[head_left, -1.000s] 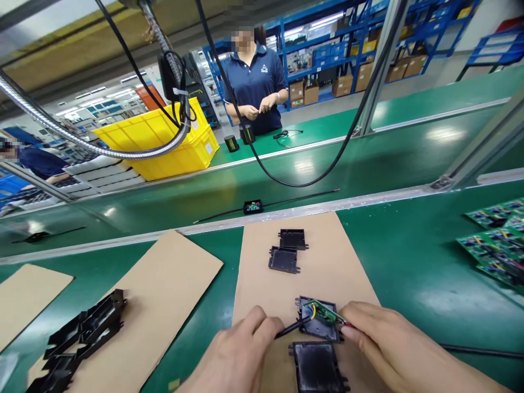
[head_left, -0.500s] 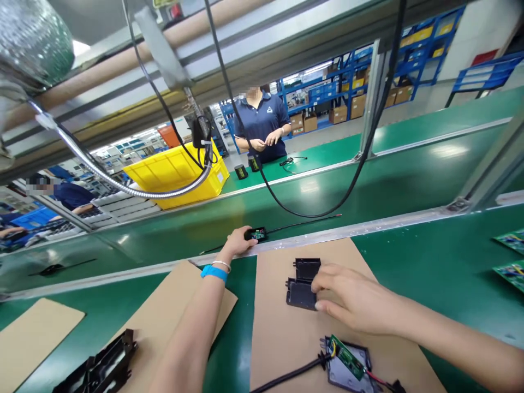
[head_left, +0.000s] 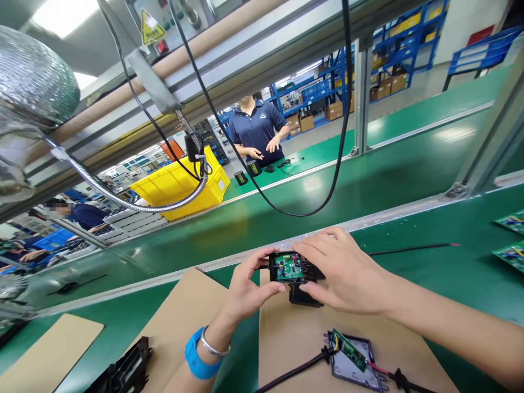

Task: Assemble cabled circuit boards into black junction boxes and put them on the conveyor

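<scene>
My left hand (head_left: 249, 284) grips an open black plastic case (head_left: 272, 267) by its left side. A green circuit board (head_left: 290, 267) with small coloured wires lies inside it. My right hand (head_left: 347, 267) is closed at the case's right side on a black plastic cover (head_left: 316, 271), partly hidden by my fingers. Just below, another black cover (head_left: 303, 296) rests on the cardboard (head_left: 286, 338). Nearer to me is an opened grey-black case half (head_left: 354, 363), with a narrow green board (head_left: 347, 349) tilted across it and a black cable (head_left: 292, 371) leading left.
Black plastic parts (head_left: 123, 365) lie on cardboard at the lower left. Green boards (head_left: 510, 254) sit at the right edge. Beyond the metal rail (head_left: 368, 221), a co-worker (head_left: 257, 128) stands by a yellow bin (head_left: 184, 183). A black cable (head_left: 307, 213) hangs in a loop overhead.
My left hand has brought the case with the board from the belt beyond the rail to above the cardboard. My right hand has lifted one black cover up to it.
</scene>
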{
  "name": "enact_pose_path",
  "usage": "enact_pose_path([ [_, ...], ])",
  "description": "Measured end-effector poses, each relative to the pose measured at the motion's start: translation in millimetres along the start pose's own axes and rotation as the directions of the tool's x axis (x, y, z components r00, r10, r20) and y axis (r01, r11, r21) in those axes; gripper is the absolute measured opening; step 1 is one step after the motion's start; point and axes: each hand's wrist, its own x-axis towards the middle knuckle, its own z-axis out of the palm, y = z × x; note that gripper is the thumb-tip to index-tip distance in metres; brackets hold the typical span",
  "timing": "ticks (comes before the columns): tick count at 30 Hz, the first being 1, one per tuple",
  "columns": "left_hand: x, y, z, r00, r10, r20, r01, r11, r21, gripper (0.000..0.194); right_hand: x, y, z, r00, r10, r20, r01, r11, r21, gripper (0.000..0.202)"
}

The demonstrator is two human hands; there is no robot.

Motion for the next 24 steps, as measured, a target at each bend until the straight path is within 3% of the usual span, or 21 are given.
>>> enact_pose_path([
  [4, -3.7, 15.0, 8.8, 1.000, 0.023, -0.001, -0.023, 0.999, -0.023, 0.066, -5.6, -14.9, -11.3, 0.986, 0.151, 0.065, -0.159, 0.978, 0.137, 0.038],
  [7, -7.2, 30.7, 17.9, 0.997, 0.081, 0.011, -0.082, 0.995, 0.058, 0.070, 0.0, -19.9, -9.4, 0.954, 0.271, 0.128, -0.295, 0.922, 0.249, 0.032],
  [12, -11.4, 44.8, 26.4, 0.990, 0.138, 0.028, -0.140, 0.975, 0.174, 0.071, 8.3, -21.2, 0.0, 0.902, 0.371, 0.220, -0.420, 0.871, 0.255, 0.022],
  [19, -15.2, 42.8, 24.4, 0.988, 0.157, 0.004, -0.155, 0.969, 0.191, 0.069, 6.3, -21.5, 4.0, 0.910, 0.372, 0.183, -0.415, 0.826, 0.383, 0.017],
  [24, -17.5, 42.8, 21.8, 0.988, 0.150, 0.023, -0.151, 0.970, 0.190, 0.068, 9.6, -18.5, -2.3, 0.862, 0.394, 0.318, -0.507, 0.666, 0.548, 0.016],
])
